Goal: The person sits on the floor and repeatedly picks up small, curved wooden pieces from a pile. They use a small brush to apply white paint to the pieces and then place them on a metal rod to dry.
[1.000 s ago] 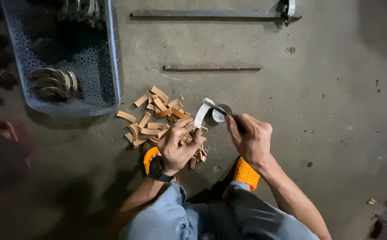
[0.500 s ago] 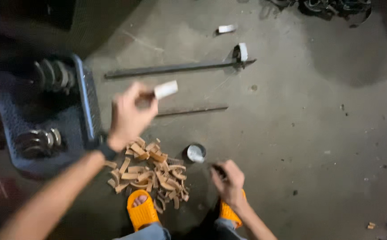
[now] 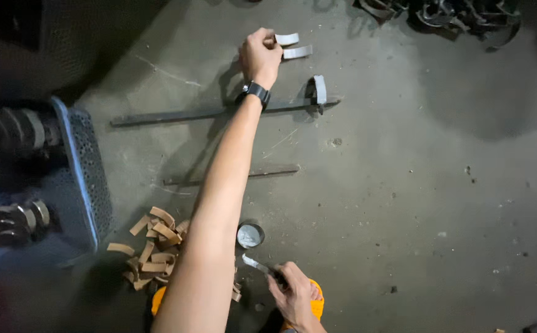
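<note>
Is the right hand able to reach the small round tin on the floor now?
Probably yes. The right hand sits just below the small round tin, with only bare floor between. It already grips a small blade-like tool, so its fingers are not free to pick the tin up.

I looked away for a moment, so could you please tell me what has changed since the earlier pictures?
The left hand lifted the curved grey piece from beside the small tin and reached far forward, bringing it next to another grey piece on the floor. The right hand stayed low, holding the blade; the brown pieces lay unmoved.

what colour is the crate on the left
Blue, perforated crate, in the head view.
</note>
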